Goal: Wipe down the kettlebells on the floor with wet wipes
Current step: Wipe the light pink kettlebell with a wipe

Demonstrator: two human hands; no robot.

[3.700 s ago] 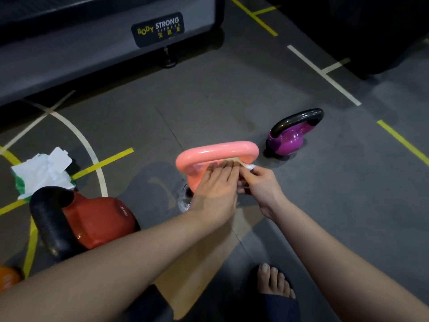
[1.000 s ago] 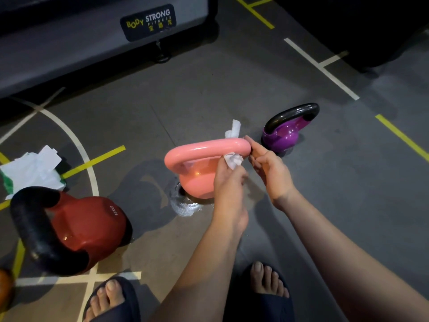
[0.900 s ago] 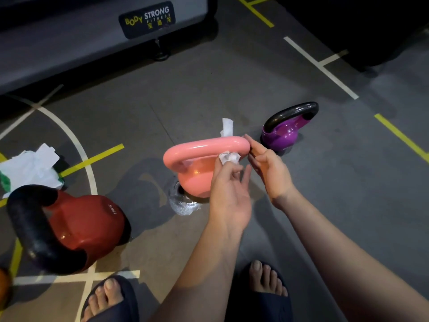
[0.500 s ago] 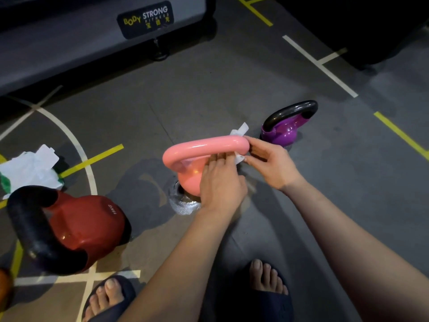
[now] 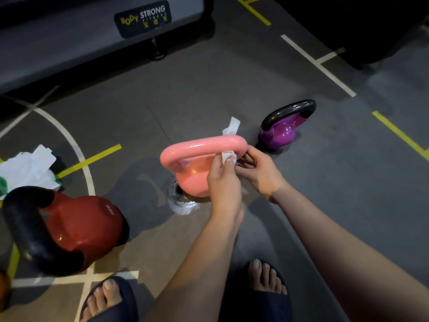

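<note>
The grey floor (image 5: 232,89) fills the frame, crossed by white and yellow lines. Across the upper left runs the base of a grey machine (image 5: 58,43) with a "BODY STRONG" label. At lower left a red kettlebell (image 5: 81,224) with a thick black handle rests on the floor, tipped toward the camera. In the centre the pink kettlebell (image 5: 192,177) stands with its handle uppermost, over a shiny wet patch (image 5: 183,205) on the floor. The smaller purple kettlebell (image 5: 283,131), with a black handle, stands to the upper right of the pink one, apart from it. At the left edge lies a heap of white wipes (image 5: 27,166) on something green. Two feet in dark slippers (image 5: 116,296) show at the bottom edge.

The left hand (image 5: 222,177) is in front of the pink kettlebell, thumb and fingers pinching the lower end of a wet wipe (image 5: 232,127) that loops over the right part of the pink handle, its other end sticking up behind. The right hand (image 5: 260,168) is just beside it at the handle's right corner, fingers curled; whether it grips the wipe or the handle cannot be told
</note>
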